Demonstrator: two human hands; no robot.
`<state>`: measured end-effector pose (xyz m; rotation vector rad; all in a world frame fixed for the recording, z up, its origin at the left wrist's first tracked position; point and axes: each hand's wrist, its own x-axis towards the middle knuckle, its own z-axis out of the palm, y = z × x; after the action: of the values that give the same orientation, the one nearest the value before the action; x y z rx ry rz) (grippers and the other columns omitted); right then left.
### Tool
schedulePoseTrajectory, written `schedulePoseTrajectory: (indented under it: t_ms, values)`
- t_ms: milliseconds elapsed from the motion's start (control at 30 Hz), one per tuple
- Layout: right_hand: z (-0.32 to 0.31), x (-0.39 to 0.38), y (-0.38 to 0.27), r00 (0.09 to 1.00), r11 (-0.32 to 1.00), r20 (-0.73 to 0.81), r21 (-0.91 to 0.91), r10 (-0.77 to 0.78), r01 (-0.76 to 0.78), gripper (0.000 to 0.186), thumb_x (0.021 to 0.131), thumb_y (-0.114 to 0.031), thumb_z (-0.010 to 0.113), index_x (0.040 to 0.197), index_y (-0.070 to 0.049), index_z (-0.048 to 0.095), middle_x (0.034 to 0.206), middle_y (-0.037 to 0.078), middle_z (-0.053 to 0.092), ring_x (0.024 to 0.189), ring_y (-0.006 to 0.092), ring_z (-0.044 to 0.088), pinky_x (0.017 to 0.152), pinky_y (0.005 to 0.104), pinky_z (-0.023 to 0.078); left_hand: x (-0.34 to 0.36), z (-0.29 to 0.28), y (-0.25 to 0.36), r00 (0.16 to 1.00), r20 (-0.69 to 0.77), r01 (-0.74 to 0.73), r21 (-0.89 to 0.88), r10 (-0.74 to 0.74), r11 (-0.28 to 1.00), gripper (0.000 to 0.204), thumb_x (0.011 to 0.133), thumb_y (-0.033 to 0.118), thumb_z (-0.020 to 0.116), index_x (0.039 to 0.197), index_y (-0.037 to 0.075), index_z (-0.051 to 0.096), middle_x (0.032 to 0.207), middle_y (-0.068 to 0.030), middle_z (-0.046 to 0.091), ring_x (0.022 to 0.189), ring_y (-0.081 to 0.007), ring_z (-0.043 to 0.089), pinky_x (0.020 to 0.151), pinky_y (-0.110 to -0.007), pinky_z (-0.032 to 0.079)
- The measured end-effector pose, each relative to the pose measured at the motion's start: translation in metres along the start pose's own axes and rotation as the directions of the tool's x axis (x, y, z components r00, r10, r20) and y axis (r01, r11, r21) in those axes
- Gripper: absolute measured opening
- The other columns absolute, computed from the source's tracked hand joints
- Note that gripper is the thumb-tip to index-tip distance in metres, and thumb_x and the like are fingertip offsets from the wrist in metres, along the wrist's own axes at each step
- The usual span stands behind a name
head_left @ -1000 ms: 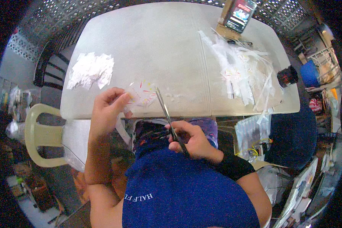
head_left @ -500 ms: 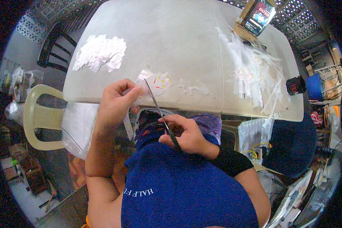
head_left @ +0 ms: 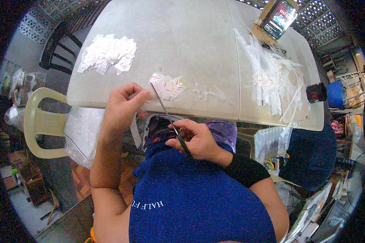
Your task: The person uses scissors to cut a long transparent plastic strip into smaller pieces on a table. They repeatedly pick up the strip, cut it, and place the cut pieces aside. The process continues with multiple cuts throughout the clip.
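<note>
Near the front edge of the table, my left hand pinches a small piece of thin white printed paper between thumb and fingers. My right hand is wrapped round the black handle of a pair of scissors. The long blades point away from me, up and left, and their tip crosses beside the held paper. Just past the tip lie white paper pieces with red and yellow marks. The finger loops are mostly hidden by my right hand.
A heap of small white paper cuttings lies far left on the table. At right are long paper strips, a phone propped on cardboard and a black cup. A cream plastic chair stands left.
The scissors' tip has shifted slightly left and up against the paper. More of the white pieces now shows beyond the blades. Both hands stay nearly in place.
</note>
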<state>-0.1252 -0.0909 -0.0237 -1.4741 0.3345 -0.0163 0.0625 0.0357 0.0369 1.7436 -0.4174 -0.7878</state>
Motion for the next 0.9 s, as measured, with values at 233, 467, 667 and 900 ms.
schedulePoseTrajectory:
  t_ms: [233,467,667,900]
  values:
    - [-0.004,0.001,0.002,0.994,0.993,0.017,-0.054,-0.104,0.105,0.047,0.077,-0.019,0.081,0.116,-0.003,0.060,0.078,-0.003,0.059,0.070,0.0037,0.052,0.061,0.0210,0.042,0.005,0.002,-0.002,1.000,-0.008,0.006,-0.007,-0.007,1.000,0.021,0.087,0.021,0.067,0.081,0.000,0.064,0.073,-0.0049,0.063,0.054,-0.0096,0.055,0.049,-0.024,0.047]
    - [-0.006,-0.004,0.002,0.997,0.995,0.007,-0.063,-0.081,0.082,0.049,0.076,-0.021,0.082,0.116,-0.004,0.060,0.081,-0.003,0.058,0.072,0.0038,0.051,0.064,0.0209,0.043,0.008,0.007,0.002,1.000,0.024,-0.004,0.037,0.003,0.999,0.022,0.087,0.020,0.066,0.082,-0.002,0.065,0.076,-0.0072,0.066,0.056,-0.0101,0.057,0.049,-0.024,0.048]
    - [-0.009,-0.004,0.003,0.995,0.993,-0.014,-0.069,-0.101,0.100,0.050,0.076,-0.021,0.083,0.116,-0.004,0.060,0.080,-0.003,0.059,0.071,0.0036,0.052,0.063,0.0210,0.043,0.011,0.014,0.004,0.999,0.046,-0.011,0.056,0.008,0.998,0.022,0.087,0.019,0.066,0.082,-0.002,0.065,0.077,-0.0069,0.066,0.056,-0.0098,0.056,0.049,-0.024,0.048]
    - [-0.024,-0.020,0.003,0.990,0.985,-0.105,-0.153,-0.096,0.079,0.046,0.076,-0.022,0.082,0.113,-0.003,0.062,0.076,-0.004,0.059,0.068,0.0033,0.051,0.059,0.0216,0.042,0.020,0.036,0.010,0.988,0.153,-0.020,0.021,0.017,1.000,0.022,0.088,0.019,0.066,0.082,-0.002,0.065,0.080,-0.0078,0.067,0.060,-0.0099,0.057,0.050,-0.024,0.048]
